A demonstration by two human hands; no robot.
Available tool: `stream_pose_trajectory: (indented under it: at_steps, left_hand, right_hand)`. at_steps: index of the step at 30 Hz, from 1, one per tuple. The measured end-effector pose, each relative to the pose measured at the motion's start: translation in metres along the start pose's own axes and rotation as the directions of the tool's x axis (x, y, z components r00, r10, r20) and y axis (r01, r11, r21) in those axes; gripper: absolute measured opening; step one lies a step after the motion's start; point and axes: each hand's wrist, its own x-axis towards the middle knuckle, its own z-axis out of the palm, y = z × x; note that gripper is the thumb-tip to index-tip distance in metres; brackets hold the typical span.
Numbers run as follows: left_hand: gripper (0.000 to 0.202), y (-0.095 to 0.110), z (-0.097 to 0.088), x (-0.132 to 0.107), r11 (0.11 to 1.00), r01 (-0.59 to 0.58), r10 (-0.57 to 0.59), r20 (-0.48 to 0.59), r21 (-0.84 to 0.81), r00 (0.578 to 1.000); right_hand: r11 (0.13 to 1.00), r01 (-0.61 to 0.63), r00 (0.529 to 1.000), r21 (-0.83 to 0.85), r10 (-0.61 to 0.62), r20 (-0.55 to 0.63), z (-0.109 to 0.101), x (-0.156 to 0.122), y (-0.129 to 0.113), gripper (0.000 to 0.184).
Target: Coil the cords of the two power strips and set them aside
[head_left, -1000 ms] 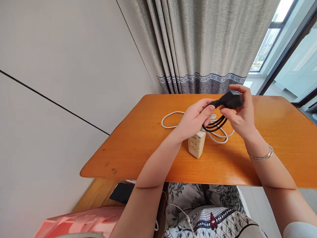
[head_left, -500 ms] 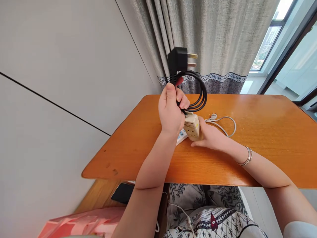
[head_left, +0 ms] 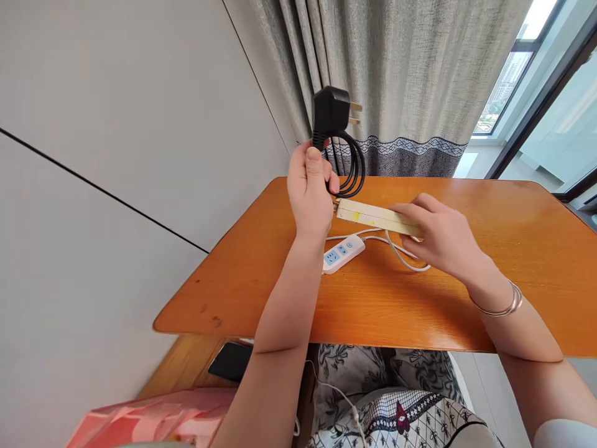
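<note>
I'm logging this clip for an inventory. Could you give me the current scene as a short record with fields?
Left hand: the left hand grips the looped black cord just below its black plug
Plug: raised, metal prongs pointing right in the picture
Right hand: the right hand holds one end of the cream power strip
Cream strip: narrow side facing the camera, yellow marks on it
On table: white power strip, white cord
Behind table: grey curtain
</note>
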Motion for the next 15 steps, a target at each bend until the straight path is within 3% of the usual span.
stream_pose_trajectory:
  at_steps: [4, 8, 12, 15]
  left_hand:
    - [0.034, -0.003, 0.003, -0.001, 0.981, 0.170, -0.174, 0.030, 0.092, 0.984]
    - [0.044, -0.002, 0.012, -0.010, 0.922, 0.359, -0.374, 0.099, 0.146, 0.922]
    - [0.050, -0.006, 0.020, -0.021, 0.871, 0.463, -0.487, 0.160, 0.166, 0.859]
    - [0.051, -0.012, 0.024, -0.028, 0.842, 0.505, -0.537, 0.202, 0.190, 0.819]
  right_hand:
    - [0.968, 0.130, 0.951, 0.214, -0.060, -0.304, -0.013, -0.007, 0.006, 0.034]
    - [0.882, 0.115, 0.842, 0.458, 0.158, -0.516, -0.003, -0.003, 0.012, 0.064]
    - [0.732, 0.061, 0.774, 0.679, 0.395, -0.495, 0.017, 0.010, 0.019, 0.071]
    - [0.562, 0.048, 0.772, 0.826, 0.504, -0.387, 0.032, 0.019, 0.026, 0.078]
